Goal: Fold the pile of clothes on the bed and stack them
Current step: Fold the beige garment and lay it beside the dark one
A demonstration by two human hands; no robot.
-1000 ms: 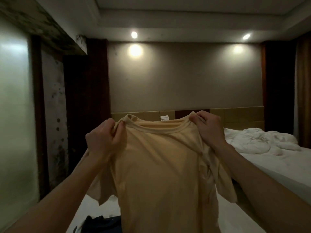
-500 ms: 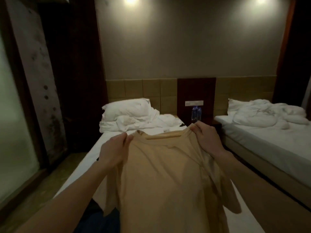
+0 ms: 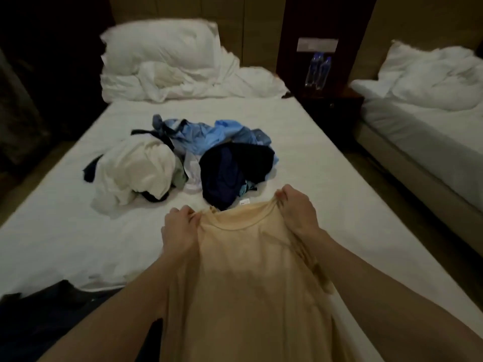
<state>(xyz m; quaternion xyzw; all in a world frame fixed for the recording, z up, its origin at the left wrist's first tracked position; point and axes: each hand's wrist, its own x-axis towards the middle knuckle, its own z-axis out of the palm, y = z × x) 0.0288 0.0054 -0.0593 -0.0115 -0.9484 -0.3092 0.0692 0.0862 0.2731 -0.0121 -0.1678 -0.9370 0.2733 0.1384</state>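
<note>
The tan shirt (image 3: 243, 278), held high a second ago, had come down over the bed (image 3: 326, 184); left hand (image 3: 180, 228) and right hand (image 3: 298, 210) each kept a pinching grip on a shoulder. Laying flat seemed next; the pile (image 3: 188, 163) waited beyond.

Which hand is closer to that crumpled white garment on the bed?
Left. The left hand grips the tan shirt just below-right of the white garment; the right hand is farther right.

Your tan shirt (image 3: 248, 296): hem cut off by bottom edge. Bottle (image 3: 317, 71) labels too blurred to read.
</note>
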